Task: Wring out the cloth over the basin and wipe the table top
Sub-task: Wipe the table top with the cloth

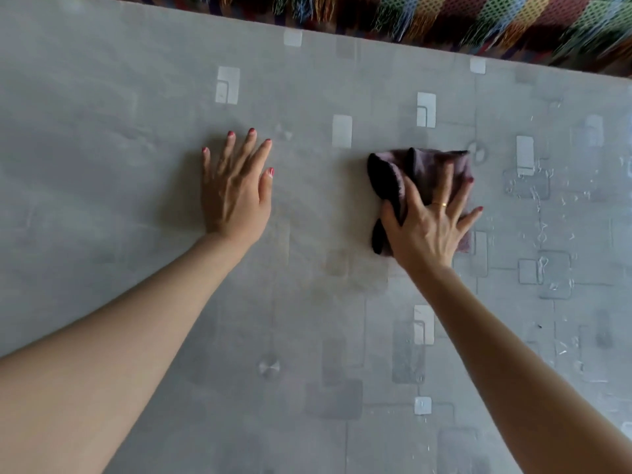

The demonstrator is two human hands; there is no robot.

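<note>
Nearest the camera, two bare forearms reach out over a grey patterned tabletop (307,319). Left hand (236,189) lies flat on the bare surface, fingers straight and spread, holding nothing — apparently a brace. Right hand (431,224), well apart from it, presses flat on the cloth (424,165) with fingers splayed; the grip is not closed round the fabric, merely bearing down on it. The cloth sits right of centre, bunched in dark purple folds under the palm and fingertips. Judged soft, limp and light, probably damp; best controlled by a flat palm over its middle, or gathered at a fold to lift. Beyond the far edge — a multicoloured fringed textile (478,18). Count: one cloth, two hands, no basin in view.
</note>
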